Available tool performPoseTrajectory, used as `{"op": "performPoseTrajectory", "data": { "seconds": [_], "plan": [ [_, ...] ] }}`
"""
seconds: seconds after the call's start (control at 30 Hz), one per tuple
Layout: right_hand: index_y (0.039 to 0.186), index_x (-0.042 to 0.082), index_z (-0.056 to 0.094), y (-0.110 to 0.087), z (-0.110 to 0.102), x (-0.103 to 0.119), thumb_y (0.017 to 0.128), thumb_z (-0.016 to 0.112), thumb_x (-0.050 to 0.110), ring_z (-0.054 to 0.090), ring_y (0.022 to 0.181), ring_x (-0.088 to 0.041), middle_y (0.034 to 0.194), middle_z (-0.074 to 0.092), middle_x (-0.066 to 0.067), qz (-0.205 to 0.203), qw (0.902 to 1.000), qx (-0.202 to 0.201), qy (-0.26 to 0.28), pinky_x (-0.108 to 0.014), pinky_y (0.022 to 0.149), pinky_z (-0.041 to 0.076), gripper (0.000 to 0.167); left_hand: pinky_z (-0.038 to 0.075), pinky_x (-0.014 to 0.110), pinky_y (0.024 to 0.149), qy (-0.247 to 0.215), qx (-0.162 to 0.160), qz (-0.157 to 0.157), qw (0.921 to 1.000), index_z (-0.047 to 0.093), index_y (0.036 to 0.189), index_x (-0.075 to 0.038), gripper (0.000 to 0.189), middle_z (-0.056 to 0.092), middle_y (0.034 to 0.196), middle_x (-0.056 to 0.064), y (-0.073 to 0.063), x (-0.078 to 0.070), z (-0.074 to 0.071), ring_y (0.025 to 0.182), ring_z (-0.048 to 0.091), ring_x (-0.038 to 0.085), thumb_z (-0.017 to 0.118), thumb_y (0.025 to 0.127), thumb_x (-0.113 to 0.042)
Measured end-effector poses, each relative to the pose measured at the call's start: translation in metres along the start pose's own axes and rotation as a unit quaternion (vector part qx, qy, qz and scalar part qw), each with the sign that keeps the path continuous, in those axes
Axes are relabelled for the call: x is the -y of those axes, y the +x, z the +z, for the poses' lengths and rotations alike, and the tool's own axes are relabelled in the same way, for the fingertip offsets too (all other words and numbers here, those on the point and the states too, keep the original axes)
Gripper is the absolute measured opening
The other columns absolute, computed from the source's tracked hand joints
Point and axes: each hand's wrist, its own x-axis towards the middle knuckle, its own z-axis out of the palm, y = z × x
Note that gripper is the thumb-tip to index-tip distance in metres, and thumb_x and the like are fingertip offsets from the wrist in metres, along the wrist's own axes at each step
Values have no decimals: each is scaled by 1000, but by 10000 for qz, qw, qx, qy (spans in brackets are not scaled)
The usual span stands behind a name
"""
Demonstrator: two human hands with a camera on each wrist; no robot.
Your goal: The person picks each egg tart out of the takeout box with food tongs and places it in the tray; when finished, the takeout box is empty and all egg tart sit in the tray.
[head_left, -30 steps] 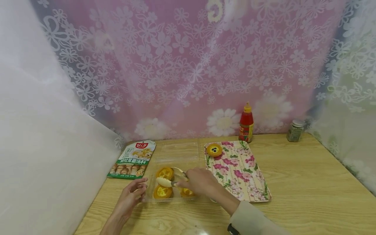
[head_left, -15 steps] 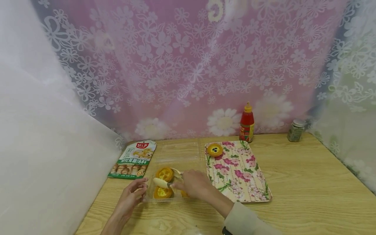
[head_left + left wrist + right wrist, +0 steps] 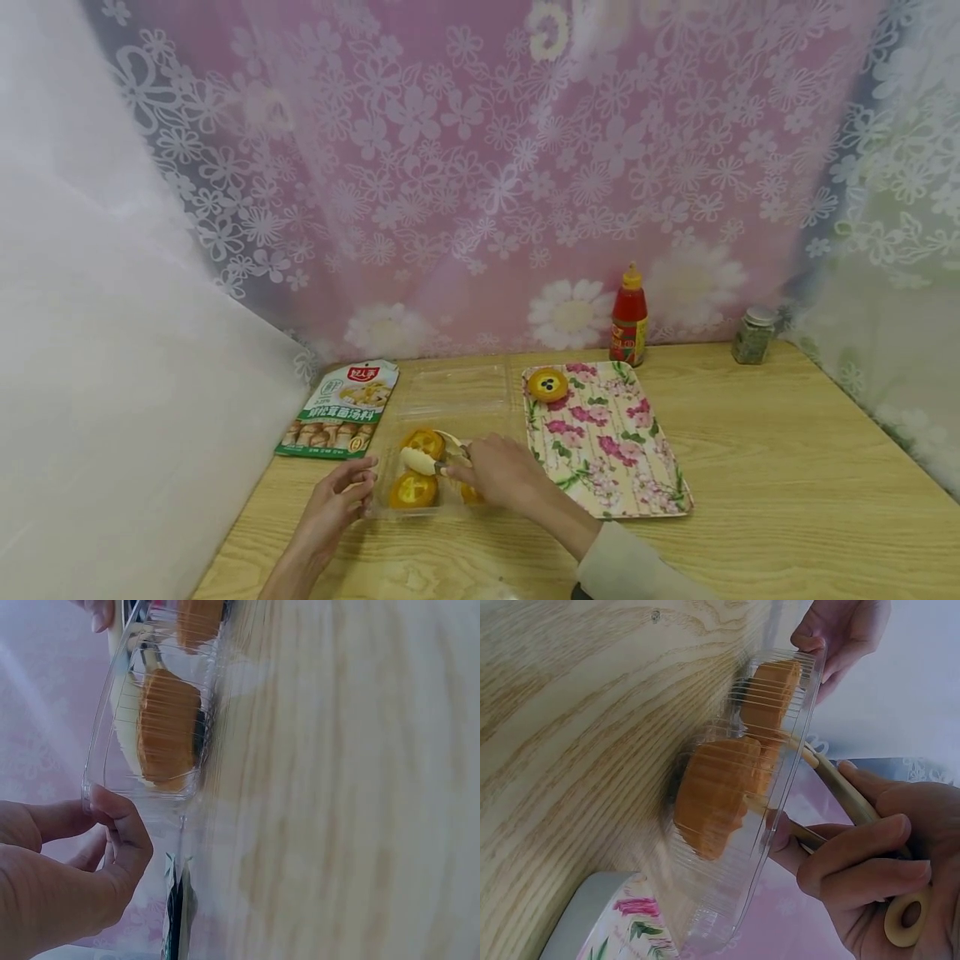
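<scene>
My left hand (image 3: 333, 504) pinches the near left rim of an open clear plastic box (image 3: 112, 761). Inside are egg tarts: a far left tart (image 3: 427, 440), a near left tart (image 3: 412, 492), and another tart (image 3: 470, 495) mostly covered by my right hand (image 3: 502, 471). That hand grips tongs (image 3: 840, 787) with cream-coloured tips. One tong tip (image 3: 417, 461) lies across the front of the far left tart, the other at its back right side. Whether both tips press on it is unclear. A blueberry-topped tart (image 3: 547, 384) sits on a floral tray (image 3: 611, 450).
A green-and-white soup mix pouch (image 3: 341, 408) lies left of the box. The box's clear lid (image 3: 457, 387) is folded back behind it. Behind the tray stand a red sauce bottle (image 3: 628, 321) and, farther right, a small jar (image 3: 754, 335).
My right hand has shifted a little to the left, and the tong tips have moved around the far left tart. The near left tart sits slightly farther left. My left hand stays put.
</scene>
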Motion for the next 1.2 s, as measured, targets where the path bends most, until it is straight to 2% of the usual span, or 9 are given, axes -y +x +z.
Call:
{"op": "performPoseTrajectory", "data": {
  "seconds": [0.2, 0.37, 0.43, 0.67, 0.87, 1.03, 1.2],
  "plan": [
    [79, 13, 64, -3, -4, -4, 103, 65, 44, 32, 45, -7, 56, 42, 4, 203, 9986, 109, 467, -22, 42, 26, 39, 52, 34, 66, 3, 1, 8, 10000, 56, 145, -1, 40, 60, 114, 11, 0, 1, 1, 76, 52, 17, 60, 106, -8],
    [80, 14, 63, -6, -9, -9, 104, 63, 45, 33, 46, -8, 57, 42, 4, 178, 9970, 183, 725, -23, 43, 27, 39, 52, 34, 67, 43, -31, -3, 10000, 56, 145, 0, 40, 59, 114, 11, -2, -1, 1, 76, 51, 18, 59, 106, -8],
    [85, 13, 66, -8, -11, -11, 104, 63, 45, 33, 46, -8, 57, 43, 4, 151, 9963, 191, 819, -24, 43, 28, 38, 52, 34, 67, 56, -39, -3, 10000, 56, 145, 0, 40, 59, 114, 11, -2, -1, 1, 76, 51, 18, 59, 106, -8],
    [111, 3, 74, -20, -17, -20, 104, 64, 42, 43, 51, -7, 66, 54, 5, -126, 9971, -20, 754, -25, 48, 36, 41, 51, 34, 67, 103, -24, -12, 9999, 55, 146, 0, 40, 59, 116, 11, -2, -1, 2, 76, 50, 18, 59, 107, -9],
    [134, -2, 67, -30, -20, -32, 105, 62, 44, 32, 45, -5, 57, 46, 7, -243, 9948, -17, 989, -22, 44, 30, 55, 52, 34, 67, 98, -43, -45, 9999, 56, 145, 0, 40, 60, 115, 11, -1, -2, 2, 76, 50, 17, 59, 107, -9],
    [137, -1, 65, -40, -24, -39, 104, 62, 45, 34, 47, -4, 62, 52, 9, -318, 9953, -172, 899, -23, 47, 34, 57, 52, 34, 68, 114, -35, -44, 9999, 56, 145, -1, 40, 60, 114, 10, 0, -2, 2, 76, 51, 17, 60, 106, -9],
    [140, -1, 63, -48, -27, -45, 104, 62, 45, 31, 45, -4, 57, 45, 11, -326, 9952, -253, 893, -21, 47, 32, 58, 52, 35, 68, 140, -18, -30, 9999, 56, 145, -1, 40, 60, 114, 11, -1, -2, 2, 76, 52, 18, 60, 106, -9]
  ]
}}
